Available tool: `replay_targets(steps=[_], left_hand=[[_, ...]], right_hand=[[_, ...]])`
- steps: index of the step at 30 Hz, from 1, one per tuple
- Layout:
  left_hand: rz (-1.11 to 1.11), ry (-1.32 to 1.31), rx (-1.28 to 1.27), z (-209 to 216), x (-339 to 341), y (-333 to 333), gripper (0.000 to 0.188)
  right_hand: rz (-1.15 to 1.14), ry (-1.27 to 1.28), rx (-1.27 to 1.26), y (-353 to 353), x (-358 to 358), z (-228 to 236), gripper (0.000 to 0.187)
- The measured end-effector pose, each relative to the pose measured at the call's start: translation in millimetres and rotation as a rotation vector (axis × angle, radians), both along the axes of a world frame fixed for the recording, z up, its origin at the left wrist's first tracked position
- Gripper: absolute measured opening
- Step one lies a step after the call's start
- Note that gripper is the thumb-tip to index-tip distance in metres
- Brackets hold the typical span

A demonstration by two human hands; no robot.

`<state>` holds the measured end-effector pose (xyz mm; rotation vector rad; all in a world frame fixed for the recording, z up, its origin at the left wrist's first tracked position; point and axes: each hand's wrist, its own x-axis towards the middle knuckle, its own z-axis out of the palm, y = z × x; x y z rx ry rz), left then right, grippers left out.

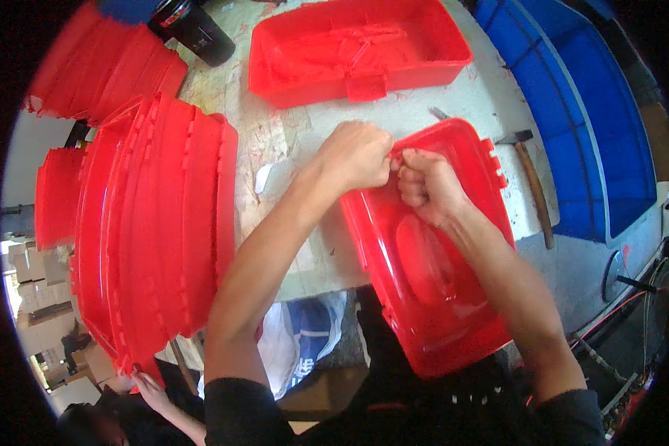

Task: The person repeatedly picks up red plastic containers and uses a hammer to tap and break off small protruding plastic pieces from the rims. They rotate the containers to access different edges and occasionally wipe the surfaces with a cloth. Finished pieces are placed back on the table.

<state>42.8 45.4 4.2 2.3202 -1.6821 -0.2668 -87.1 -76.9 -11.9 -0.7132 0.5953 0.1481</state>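
Observation:
A long red plastic lid [422,260], shaped like a shallow tray, lies tilted in front of me, its near end hanging past the table edge by my body. My left hand [358,154] is clenched at its far left corner. Right beside it, my right hand [430,184] has its fingers curled and thumb pressed down, over the lid's far end. What the fingers of either hand grip is hidden or too small to make out. Beyond the lid's far rim a small grey metal tip [438,113] shows.
A red plastic box [368,88] stands at the back, near a black tumbler [201,33]. Stacked red plastic parts [167,223] fill the left side. A hammer [535,186] lies on the right, next to blue crates [557,111]. Another person's hand [152,394] shows at lower left.

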Motion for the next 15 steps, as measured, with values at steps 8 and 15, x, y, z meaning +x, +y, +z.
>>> replay_targets(steps=[8, 15], left_hand=[[0.004, -0.018, 0.012, 2, 8, 1, 0.014], [0.045, 0.001, 0.023, 2, 5, -2, 0.013]], right_hand=[[0.016, -0.314, -1.394, 14, 7, -6, 0.019], [0.144, -0.307, -1.604, 5, 8, -5, 0.018]])
